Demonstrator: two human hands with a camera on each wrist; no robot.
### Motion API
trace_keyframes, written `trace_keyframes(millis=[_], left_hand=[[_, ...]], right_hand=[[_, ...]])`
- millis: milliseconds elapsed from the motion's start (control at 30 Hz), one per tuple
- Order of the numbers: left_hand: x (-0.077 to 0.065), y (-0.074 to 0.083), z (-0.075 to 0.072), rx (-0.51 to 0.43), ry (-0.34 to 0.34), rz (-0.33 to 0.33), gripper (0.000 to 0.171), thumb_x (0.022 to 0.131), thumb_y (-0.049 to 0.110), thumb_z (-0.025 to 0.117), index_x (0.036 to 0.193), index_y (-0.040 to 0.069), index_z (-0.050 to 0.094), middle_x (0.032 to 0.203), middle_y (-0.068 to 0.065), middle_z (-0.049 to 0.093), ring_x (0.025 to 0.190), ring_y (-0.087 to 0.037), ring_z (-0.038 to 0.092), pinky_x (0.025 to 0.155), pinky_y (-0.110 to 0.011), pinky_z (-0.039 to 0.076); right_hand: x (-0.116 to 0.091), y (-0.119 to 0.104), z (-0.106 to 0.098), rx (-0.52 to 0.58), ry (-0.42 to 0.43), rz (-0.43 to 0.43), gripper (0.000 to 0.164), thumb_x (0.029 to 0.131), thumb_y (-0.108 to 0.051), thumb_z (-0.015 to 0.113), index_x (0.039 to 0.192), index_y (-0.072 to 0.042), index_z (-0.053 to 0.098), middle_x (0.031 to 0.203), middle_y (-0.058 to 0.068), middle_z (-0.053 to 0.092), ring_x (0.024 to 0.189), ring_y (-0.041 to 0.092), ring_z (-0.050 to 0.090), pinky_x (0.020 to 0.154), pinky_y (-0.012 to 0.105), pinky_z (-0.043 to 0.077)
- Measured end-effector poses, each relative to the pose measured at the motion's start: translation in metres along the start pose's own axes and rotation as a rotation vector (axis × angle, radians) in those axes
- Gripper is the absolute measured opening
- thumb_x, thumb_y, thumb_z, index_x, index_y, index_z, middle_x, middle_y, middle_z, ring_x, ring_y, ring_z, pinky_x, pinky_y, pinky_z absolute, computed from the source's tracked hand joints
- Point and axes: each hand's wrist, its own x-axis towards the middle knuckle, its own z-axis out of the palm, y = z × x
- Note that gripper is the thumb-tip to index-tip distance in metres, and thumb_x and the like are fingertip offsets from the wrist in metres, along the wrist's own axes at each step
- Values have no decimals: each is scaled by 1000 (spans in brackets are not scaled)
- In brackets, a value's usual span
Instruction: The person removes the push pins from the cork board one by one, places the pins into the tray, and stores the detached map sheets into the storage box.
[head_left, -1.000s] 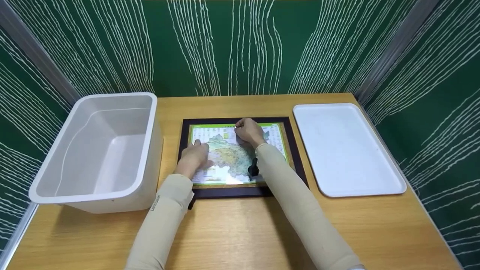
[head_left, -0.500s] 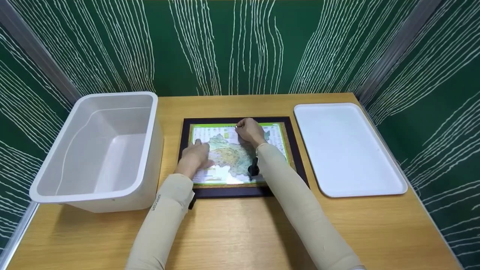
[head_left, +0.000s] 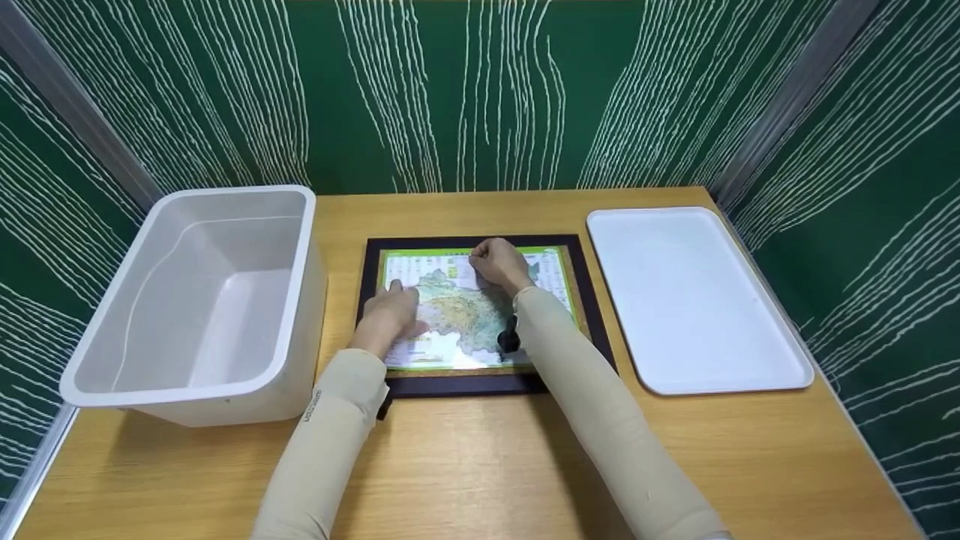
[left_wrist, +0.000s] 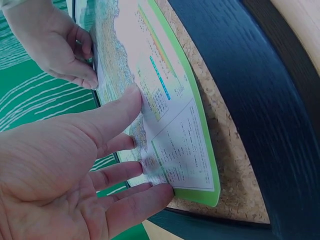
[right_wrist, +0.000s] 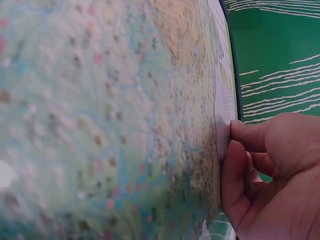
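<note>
A map [head_left: 450, 307] with a bright green border lies on a cork board [left_wrist: 230, 135] in a dark frame [head_left: 457, 385]. My left hand [head_left: 390, 307] rests on the map's left part; in the left wrist view its thumb and fingers [left_wrist: 145, 205] are spread and touch the sheet near a corner. Near the map's top edge is my right hand [head_left: 499, 262], fingers curled, thumb and forefinger close together right at the sheet. They pinch something tiny and whitish, mostly hidden by the fingertips; I cannot tell its kind. The right wrist view shows that thumb [right_wrist: 247, 135] against the map.
A deep white tub [head_left: 304, 300] stands left of the frame, near my left forearm. To the right lies a shallow white tray [head_left: 697, 300]. Green walls [head_left: 510, 97] with white streaks enclose the wooden table [head_left: 457, 465] at the back and sides.
Both hands stay nearly in place on the map. The small white spot seen earlier at the right fingertips is now hardly visible.
</note>
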Motion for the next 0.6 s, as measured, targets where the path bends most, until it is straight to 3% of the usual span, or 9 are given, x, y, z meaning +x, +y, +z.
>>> trace_keyframes(millis=[300, 433, 600], left_hand=[[0, 2, 0, 28, -6, -10, 57, 99, 32, 68, 142, -2, 54, 159, -31, 29, 142, -51, 33, 109, -59, 39], [0, 2, 1, 20, -3, -6, 57, 99, 31, 68, 142, -2, 53, 158, -32, 29, 142, -52, 31, 111, -60, 37], [0, 1, 1, 17, 5, -5, 58, 98, 32, 69, 142, -3, 53, 156, -32, 32, 140, -52, 35, 109, -60, 39]], right_hand=[[-2, 1, -1, 25, -16, 9, 13, 98, -26, 64, 101, -15, 70, 100, 2, 66, 89, 21, 58, 78, 36, 47], [-1, 1, -3, 102, -47, 68, 11, 97, -25, 66, 102, -15, 68, 101, 2, 65, 89, 21, 57, 73, 35, 46], [0, 2, -7, 287, -92, 139, 11, 96, -20, 65, 103, -12, 68, 103, 6, 65, 85, 21, 58, 66, 33, 48]])
